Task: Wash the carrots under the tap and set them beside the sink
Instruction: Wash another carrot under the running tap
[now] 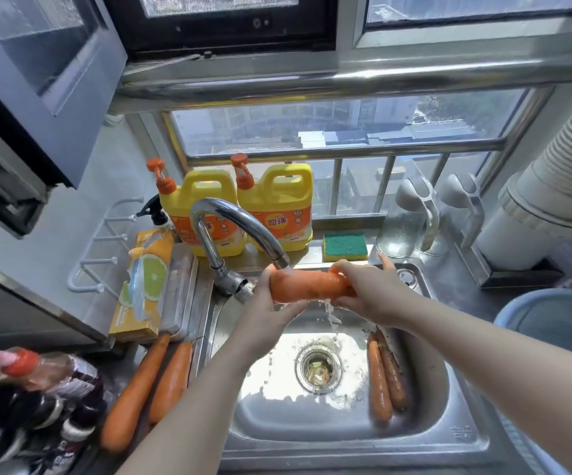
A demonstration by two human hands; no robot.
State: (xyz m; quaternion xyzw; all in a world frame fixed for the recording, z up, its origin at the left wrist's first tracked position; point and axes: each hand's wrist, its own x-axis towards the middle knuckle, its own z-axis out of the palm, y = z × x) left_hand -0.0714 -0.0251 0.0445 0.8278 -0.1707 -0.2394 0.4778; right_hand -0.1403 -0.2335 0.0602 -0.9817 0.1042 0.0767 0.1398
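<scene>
Now both hands [270, 303] grip carrot [306, 286] w/ tap [243, 228] running.

Steel counter [205, 303] carries two carrots [154, 385], detergent jugs [205, 214], a sponge [345, 246].
</scene>
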